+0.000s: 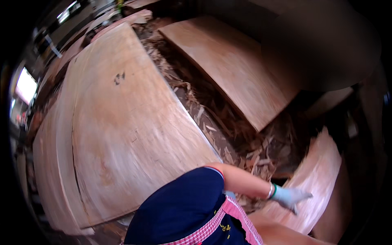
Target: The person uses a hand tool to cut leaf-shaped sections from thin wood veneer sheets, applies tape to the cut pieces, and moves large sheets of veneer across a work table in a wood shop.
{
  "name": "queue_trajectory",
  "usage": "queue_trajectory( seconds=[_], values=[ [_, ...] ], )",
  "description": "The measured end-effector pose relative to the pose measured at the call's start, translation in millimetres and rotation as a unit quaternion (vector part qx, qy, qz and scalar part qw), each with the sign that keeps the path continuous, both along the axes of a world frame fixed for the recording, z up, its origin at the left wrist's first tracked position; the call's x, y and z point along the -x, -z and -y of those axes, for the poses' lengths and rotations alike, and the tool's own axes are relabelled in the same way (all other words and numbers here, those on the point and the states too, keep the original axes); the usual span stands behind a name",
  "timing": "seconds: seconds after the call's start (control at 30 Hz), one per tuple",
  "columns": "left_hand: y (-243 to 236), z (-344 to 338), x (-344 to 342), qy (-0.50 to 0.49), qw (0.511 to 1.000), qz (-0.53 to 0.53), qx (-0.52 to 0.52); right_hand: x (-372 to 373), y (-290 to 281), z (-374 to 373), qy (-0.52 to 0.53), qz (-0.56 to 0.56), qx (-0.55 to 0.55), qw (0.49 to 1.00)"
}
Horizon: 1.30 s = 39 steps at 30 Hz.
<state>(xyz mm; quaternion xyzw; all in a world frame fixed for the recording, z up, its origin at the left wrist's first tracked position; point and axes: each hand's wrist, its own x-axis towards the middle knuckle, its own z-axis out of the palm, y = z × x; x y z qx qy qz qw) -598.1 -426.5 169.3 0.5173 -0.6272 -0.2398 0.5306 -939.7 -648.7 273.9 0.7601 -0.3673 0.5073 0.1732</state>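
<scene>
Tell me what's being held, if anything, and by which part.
The gloved left hand grips nothing visible: it lies open over the face of the pale wood sheet, not around an edge. The right hand is out of view, so its hold cannot be told.

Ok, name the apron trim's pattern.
The apron trim is pink-and-white check, seen in the head view.

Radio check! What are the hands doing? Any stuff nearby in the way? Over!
Left hand: gloved, open, over pale wood sheet; contact unclear. Right hand: out of view. Loose wood scraps close by.
</scene>
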Motion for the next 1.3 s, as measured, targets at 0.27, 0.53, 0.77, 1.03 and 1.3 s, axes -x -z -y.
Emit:
queue_trajectory(
  seconds=[0.27, 0.53, 0.77, 1.03, 1.3],
  values=[
    [-53.8, 43.5, -96.5, -0.256, 0.958, -0.119, 0.049, -402.2, -13.8, -33.5, -0.384, -0.058, -0.277, 0.879],
    [20.6, 37.9, -310.4, -0.413, 0.716, -0.465, 0.317, -645.1, -16.1, -144.9, -0.64, -0.267, -0.254, 0.674],
    [-81.1, -212.9, -393.2, -0.82, 0.537, -0.161, 0.113, -690.3, -4.2, -227.5, -0.782, -0.292, -0.24, 0.496],
    [-252.1, -491.1, -336.6, -0.873, 0.484, 0.027, 0.048, -816.5, 19.2, -226.2, -0.762, -0.355, -0.335, 0.426],
    [-331.5, -568.1, -320.1, -0.871, 0.186, 0.359, -0.278, -973.6, 66.0, -279.0, -0.746, -0.41, -0.373, 0.368]
  ],
)
